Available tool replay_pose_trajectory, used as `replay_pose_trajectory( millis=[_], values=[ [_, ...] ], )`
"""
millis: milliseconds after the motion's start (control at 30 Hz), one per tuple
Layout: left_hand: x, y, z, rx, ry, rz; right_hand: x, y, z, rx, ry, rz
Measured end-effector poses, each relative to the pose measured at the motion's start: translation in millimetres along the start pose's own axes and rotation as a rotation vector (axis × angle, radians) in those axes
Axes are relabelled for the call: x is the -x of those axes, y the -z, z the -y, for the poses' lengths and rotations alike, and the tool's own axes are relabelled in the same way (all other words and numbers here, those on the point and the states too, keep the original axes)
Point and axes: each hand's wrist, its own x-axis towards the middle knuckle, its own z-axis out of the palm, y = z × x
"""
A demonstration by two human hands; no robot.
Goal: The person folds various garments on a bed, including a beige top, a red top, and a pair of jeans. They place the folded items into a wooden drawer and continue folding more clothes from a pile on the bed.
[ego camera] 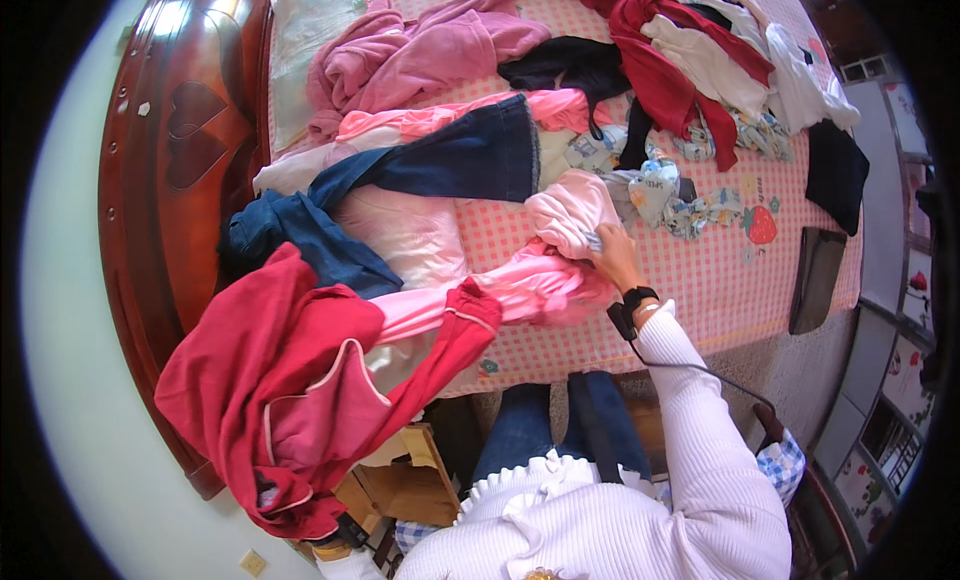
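My right hand (616,259) grips the edge of a pale pink garment (574,209), and a bit of grey-blue cloth shows at the fingertips. Beneath it lies a brighter pink garment (525,284), bunched on the bed. At lower left a red garment (277,355) with pale piping covers my left hand, so its fingers are hidden; only the wrist comes out below the cloth. One red sleeve stretches across toward the pink garment. Blue jeans (457,149) lie twisted beyond, partly over a whitish pillow (409,231).
A checked bedspread (720,302) covers the bed beside a dark wooden headboard (195,122). Farther back lie a mauve fleece garment (427,51), a black garment (566,66), dark red clothing (652,62) and printed cloth (667,197). An open wooden drawer (409,482) stands below the bed's edge.
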Motion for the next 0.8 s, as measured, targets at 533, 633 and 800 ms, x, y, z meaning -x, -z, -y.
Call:
replay_pose_trajectory(
  millis=[533, 633, 800],
  values=[
    [116, -212, 158, 0.621, 1.405, 0.745, 55, 109, 8, -0.127, -0.027, 0.17],
    [139, -239, 166, 0.612, 1.312, 0.783, 64, 106, 22, -0.079, 0.172, 0.109],
    [144, -242, 175, 0.697, 1.312, 0.744, 56, 149, 109, -0.467, 0.142, 0.128]
  ],
)
